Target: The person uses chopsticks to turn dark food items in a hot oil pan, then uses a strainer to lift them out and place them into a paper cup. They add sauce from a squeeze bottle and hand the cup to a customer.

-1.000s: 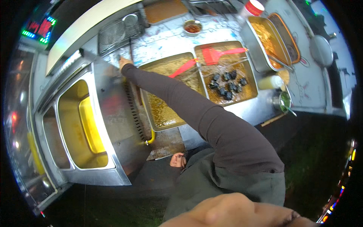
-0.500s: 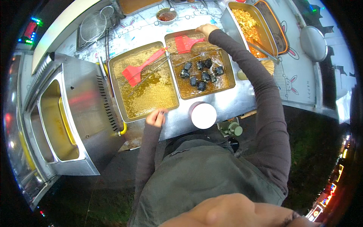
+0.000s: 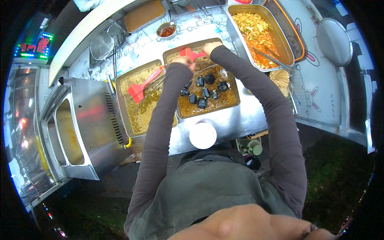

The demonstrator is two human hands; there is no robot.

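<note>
Both my hands are over the far part of the right sauce tray. My right hand is closed at the handle end of a red basting brush, near the tray's far rim. My left hand is beside the brush head with its fingers curled; what they hold, if anything, is hidden. Several glossy black food cubes sit in brown sauce nearer to me. In the left tray, another red basting brush lies across the yellowish, oily liquid, beside thin metal rods.
A white round tub stands at the counter's near edge. At right are a deep steel pan of chopped food in red sauce, tongs and wooden sticks. A steel fryer stands left; a sauce bowl sits behind.
My left hand has moved from the left tray's near edge up and right to the right tray. My right hand has come slightly nearer and left. The view has shifted.
</note>
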